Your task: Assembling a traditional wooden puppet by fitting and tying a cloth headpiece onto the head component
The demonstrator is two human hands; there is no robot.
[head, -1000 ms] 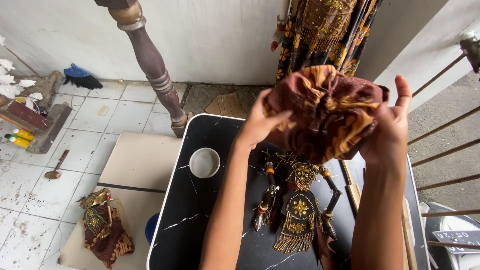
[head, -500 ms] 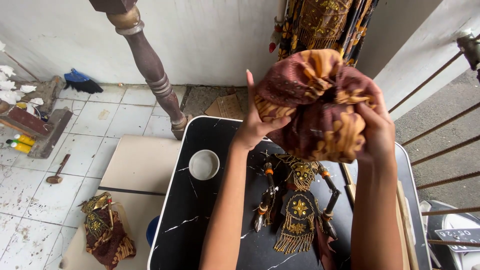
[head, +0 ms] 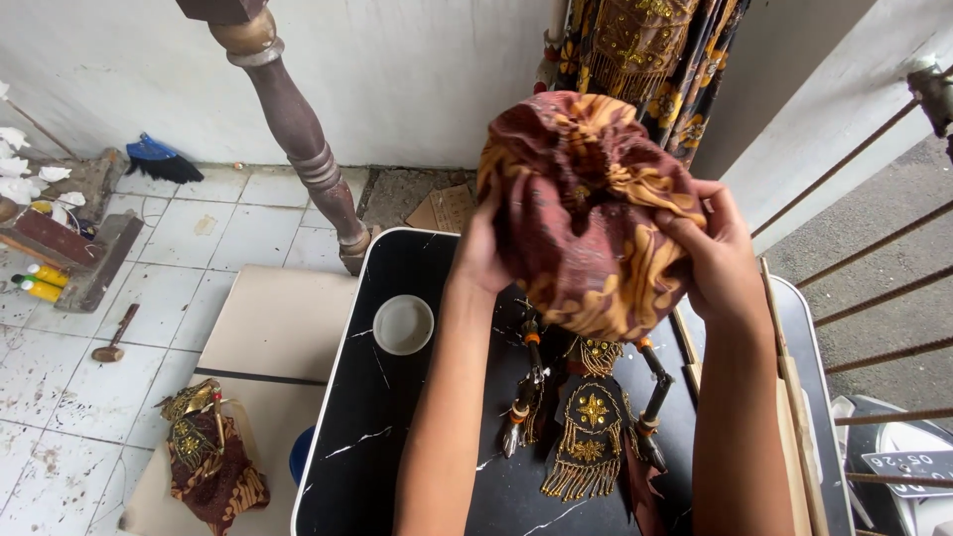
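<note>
Your black marble-patterned tabletop with a white rim (head: 397, 417) fills the lower middle of the head view, set on a pale tiled floor (head: 208, 238) beside a turned dark wooden post (head: 298, 139). Above the table, you hold up a bunched maroon batik cloth with orange-yellow motifs (head: 586, 208), gathered into a rounded bundle, clear of the tabletop and level with the wall behind. Your right hand (head: 720, 258) grips the bundle's right side, fingers curled and pressed into the folds. Your left hand (head: 483, 253) cups the left side; its fingers are tucked behind the fabric, so you cannot tell how they lie. Directly below the cloth, a rod puppet with a beaded gold chest panel and dark jointed arms (head: 593, 417) lies on the table. A second, smaller puppet in brown batik (head: 208, 457) rests on a beige board at lower left. A small round white cup (head: 403, 325) stands on the table, just left of your forearm.
</note>
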